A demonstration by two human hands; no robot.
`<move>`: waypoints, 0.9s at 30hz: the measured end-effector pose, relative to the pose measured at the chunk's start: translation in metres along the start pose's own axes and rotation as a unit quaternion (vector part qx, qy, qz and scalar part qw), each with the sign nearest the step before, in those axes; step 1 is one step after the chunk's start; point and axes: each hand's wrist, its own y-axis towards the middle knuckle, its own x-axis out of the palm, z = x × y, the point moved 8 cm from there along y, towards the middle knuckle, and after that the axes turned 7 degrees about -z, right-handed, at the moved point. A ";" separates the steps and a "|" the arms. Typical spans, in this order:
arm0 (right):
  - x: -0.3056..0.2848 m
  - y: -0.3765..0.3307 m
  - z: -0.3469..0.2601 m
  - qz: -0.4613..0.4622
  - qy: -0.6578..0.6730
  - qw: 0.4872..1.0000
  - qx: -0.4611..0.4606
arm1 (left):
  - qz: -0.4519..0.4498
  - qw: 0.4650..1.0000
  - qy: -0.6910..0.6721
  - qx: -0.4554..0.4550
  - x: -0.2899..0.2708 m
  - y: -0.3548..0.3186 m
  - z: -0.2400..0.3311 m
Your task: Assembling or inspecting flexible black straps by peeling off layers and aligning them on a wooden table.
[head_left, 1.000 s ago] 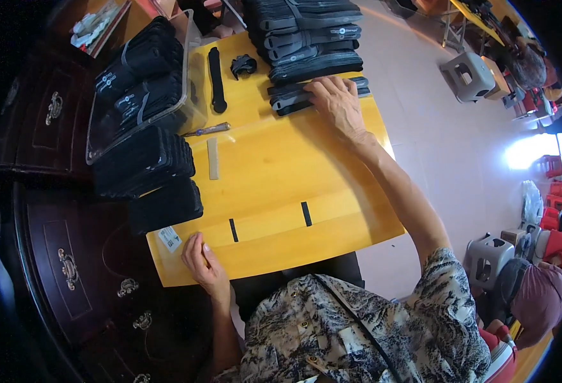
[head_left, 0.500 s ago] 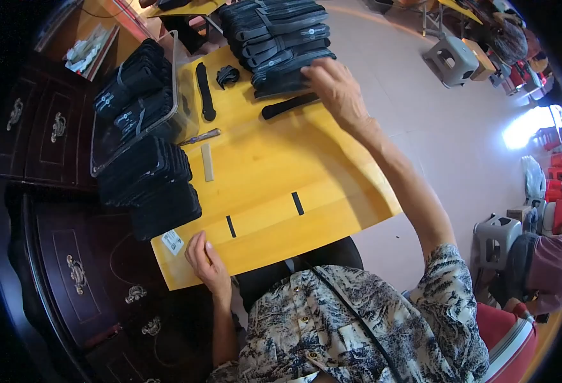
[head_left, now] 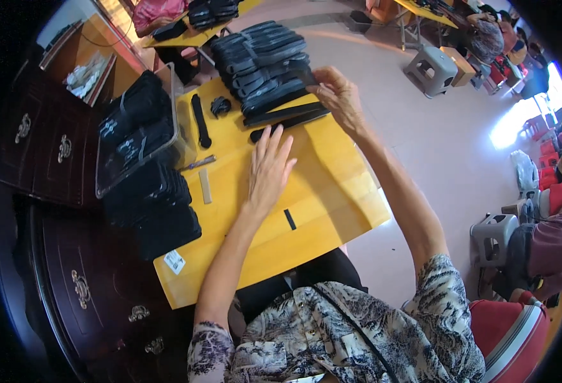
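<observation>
Notably, the left hand point(head_left: 269, 167) had left the yellow table's point(head_left: 335, 185) seven-o'clock edge, and its straightened, spread fingers now lay at the near end of the dark straps point(head_left: 303, 120), at twelve to one o'clock. The right hand point(head_left: 340, 101) was bent at one o'clock, beside the dark stack point(head_left: 255, 70) (any grip could not be told). Both hands thus attended the straps.

Off-white shirt point(head_left: 281, 359) blotched with dark print; its short sleeves point(head_left: 448, 300) end well back from the bare left grip point(head_left: 268, 169) and right grip point(head_left: 340, 99). Thin black strap point(head_left: 352, 323) slanting over the front; black trousers point(head_left: 332, 271).
</observation>
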 end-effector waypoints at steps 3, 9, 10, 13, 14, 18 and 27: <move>-0.004 0.002 0.002 -0.015 0.006 1.000 0.007 | 0.024 0.998 0.057 0.028 0.025 0.054 -0.017; -0.017 -0.005 0.003 -0.027 0.070 0.996 0.039 | 0.022 0.993 0.114 0.038 0.066 0.088 -0.039; -0.025 -0.009 0.011 -0.006 0.116 0.992 0.050 | 0.015 0.994 0.107 0.029 0.071 0.088 -0.038; -0.054 -0.014 0.029 0.064 0.222 0.972 0.033 | -0.010 0.996 0.085 0.013 0.079 0.087 -0.035; -0.067 -0.015 0.037 0.105 0.234 0.966 0.033 | -0.019 0.995 0.096 0.009 0.079 0.088 -0.035; -0.115 -0.032 0.053 0.198 0.171 0.963 0.061 | -0.030 0.994 0.105 -0.001 0.079 0.088 -0.036; -0.053 -0.109 -0.030 0.030 0.317 0.908 0.274 | 0.029 0.996 0.085 -0.002 0.054 0.087 -0.043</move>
